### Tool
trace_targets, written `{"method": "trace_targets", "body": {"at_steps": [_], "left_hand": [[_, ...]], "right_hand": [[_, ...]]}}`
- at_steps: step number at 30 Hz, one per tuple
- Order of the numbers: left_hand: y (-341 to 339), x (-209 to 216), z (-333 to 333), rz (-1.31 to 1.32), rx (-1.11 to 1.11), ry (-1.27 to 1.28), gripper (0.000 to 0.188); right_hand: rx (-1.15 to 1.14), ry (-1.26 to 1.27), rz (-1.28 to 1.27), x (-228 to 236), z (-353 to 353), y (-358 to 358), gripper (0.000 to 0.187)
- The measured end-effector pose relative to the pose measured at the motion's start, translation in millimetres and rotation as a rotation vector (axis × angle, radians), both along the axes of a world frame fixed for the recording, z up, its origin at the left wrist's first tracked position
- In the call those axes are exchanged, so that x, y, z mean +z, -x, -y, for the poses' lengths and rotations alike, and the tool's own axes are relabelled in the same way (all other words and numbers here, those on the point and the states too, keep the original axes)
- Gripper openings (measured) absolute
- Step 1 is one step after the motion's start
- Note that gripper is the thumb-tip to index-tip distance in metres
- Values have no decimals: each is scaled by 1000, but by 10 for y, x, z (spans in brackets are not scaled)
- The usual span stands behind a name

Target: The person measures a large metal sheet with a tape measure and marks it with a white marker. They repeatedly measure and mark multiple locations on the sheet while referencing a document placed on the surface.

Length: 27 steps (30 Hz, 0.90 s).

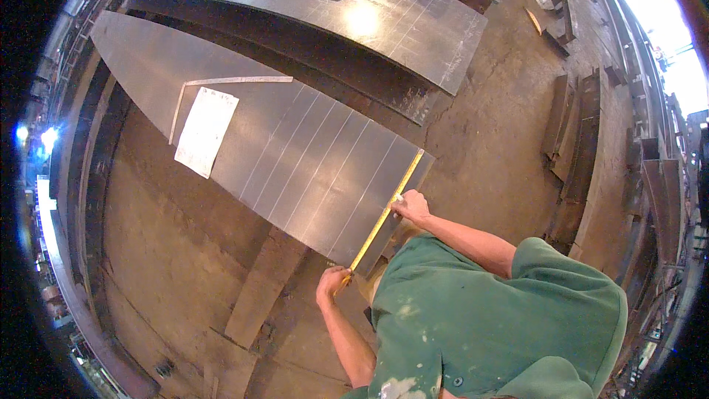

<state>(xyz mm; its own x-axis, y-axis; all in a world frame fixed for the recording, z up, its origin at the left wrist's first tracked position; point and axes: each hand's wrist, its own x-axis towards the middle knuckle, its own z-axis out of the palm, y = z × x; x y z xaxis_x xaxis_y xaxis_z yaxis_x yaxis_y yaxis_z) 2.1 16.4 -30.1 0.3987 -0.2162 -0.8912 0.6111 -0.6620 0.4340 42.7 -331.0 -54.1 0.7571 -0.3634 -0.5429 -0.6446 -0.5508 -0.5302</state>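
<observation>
Your left hand grips the yellow tape measure end | tape runs toward 1 o'clock along steel plate edge | your right hand pinches white chalk beside it

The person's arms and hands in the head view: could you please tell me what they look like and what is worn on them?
Both forearms are bare, with no gloves on the left hand or the right hand. A short green sleeve covers the right upper arm; it belongs to a green shirt flecked with pale paint spots. No watch or rings can be made out.
</observation>
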Motion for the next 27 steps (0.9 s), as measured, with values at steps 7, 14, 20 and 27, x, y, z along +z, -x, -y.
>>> {"method": "trace_targets", "body": {"at_steps": [7,14,20,27], "left_hand": [[-39,92,57,28,-16,-10,26],[-5,47,11,64,-18,1,27],[208,-329,-297,138,-38,67,33],[30,-107,-48,-2,28,12,31]], "right_hand": [[-3,106,81,-184,-46,102,28],[-51,94,51,-99,-92,71,27],[-21,-24,-3,100,-211,-26,28],[-37,40,65,-107,-74,74,27]]}}
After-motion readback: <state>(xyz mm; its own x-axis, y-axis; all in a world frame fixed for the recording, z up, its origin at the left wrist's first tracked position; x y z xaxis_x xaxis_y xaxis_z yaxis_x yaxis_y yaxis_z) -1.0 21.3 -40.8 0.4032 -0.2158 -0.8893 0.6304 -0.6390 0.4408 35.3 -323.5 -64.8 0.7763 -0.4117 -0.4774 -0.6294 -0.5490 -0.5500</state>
